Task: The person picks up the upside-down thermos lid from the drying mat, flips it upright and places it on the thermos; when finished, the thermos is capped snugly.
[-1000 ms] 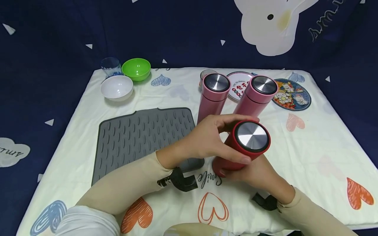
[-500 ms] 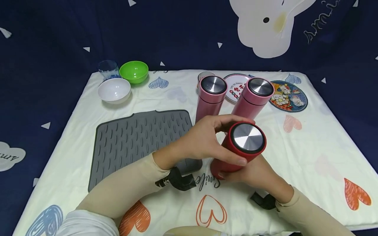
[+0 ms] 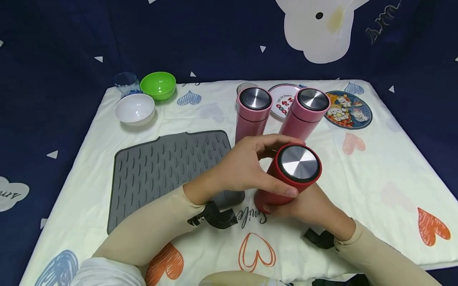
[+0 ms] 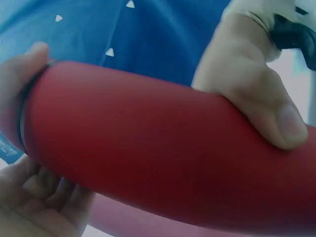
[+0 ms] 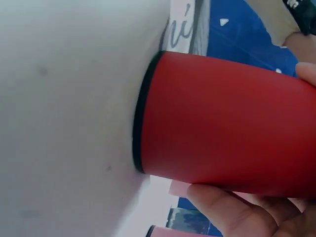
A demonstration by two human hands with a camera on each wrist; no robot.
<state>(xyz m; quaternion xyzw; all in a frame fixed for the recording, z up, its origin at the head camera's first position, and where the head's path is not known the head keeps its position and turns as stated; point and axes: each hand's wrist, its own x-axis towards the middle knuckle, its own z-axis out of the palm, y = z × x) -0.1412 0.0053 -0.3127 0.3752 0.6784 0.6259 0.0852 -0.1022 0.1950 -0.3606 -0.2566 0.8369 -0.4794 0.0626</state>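
Both hands hold a red thermos flask with a shiny silver disc on its lid. The left hand grips it near the top, thumb on the near side and fingers behind. Lower down, the right hand has its thumb and fingers around the body. In the left wrist view the red body fills the middle, a dark seam below the lid. The right wrist view shows the black-rimmed base of the flask by the white cloth; whether it touches, I cannot tell. Two pink thermos flasks stand behind.
A grey ridged mat lies to the left. Farther back are a white bowl, a green bowl and a clear glass. Behind the pink flasks are another glass, a white plate and a patterned round plate.
The head view has shifted slightly. Both hands keep their hold on the red thermos flask, which stays in about the same place.
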